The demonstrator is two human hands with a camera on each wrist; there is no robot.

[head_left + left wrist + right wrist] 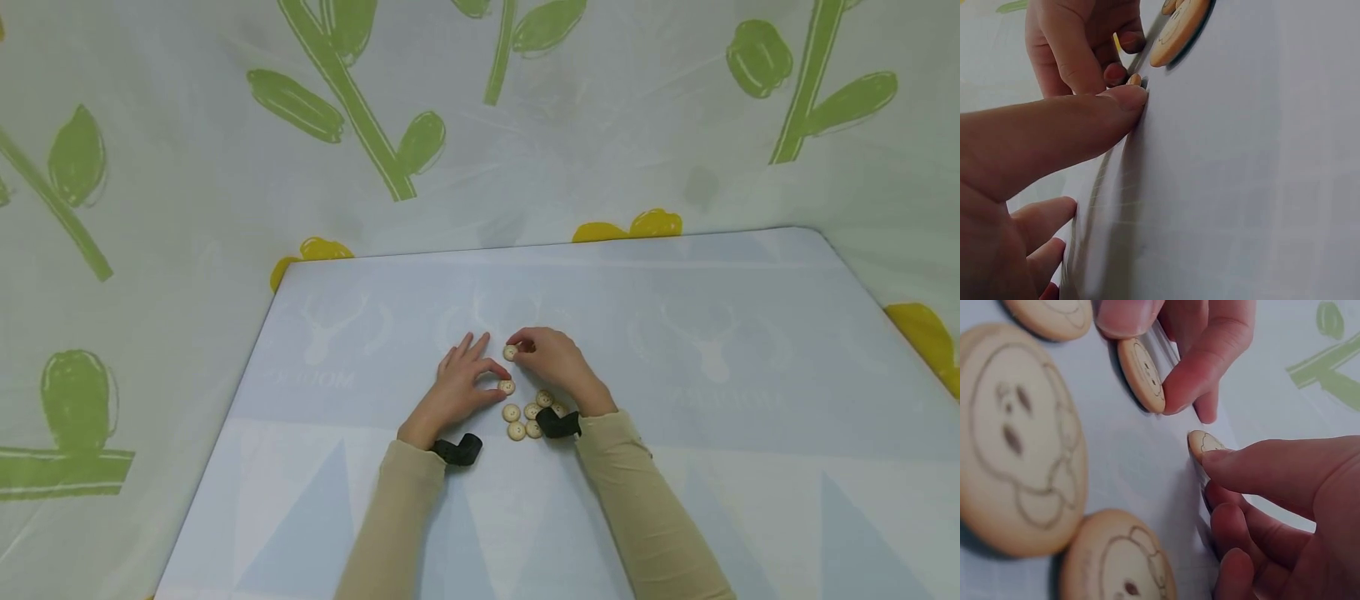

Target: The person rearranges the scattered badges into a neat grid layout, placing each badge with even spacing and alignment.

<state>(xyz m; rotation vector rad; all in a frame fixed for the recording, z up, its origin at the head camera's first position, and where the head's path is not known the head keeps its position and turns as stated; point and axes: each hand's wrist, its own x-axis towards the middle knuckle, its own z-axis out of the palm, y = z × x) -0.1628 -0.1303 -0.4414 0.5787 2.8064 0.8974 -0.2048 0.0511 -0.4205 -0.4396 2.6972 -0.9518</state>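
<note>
Round wooden buttons with a line-drawn face lie on the table. My left hand [459, 385] holds one button [507, 387] flat on the tabletop, thumb and index finger at its opposite edges, the other fingers spread. Just beyond it, my right hand [557, 360] pinches another button [510, 352] by its edge. In the right wrist view the left hand's button [1141, 375] and the right hand's button [1207, 442] are a short gap apart. Several loose buttons [517, 431] sit in a cluster nearer the body, partly covered by the right wrist's black camera mount.
The pale table [300, 467] is printed with deer heads and blue triangles. Behind it hangs a light curtain [195, 167] with green stems and yellow flowers. Another black camera mount [459, 451] is on the left wrist.
</note>
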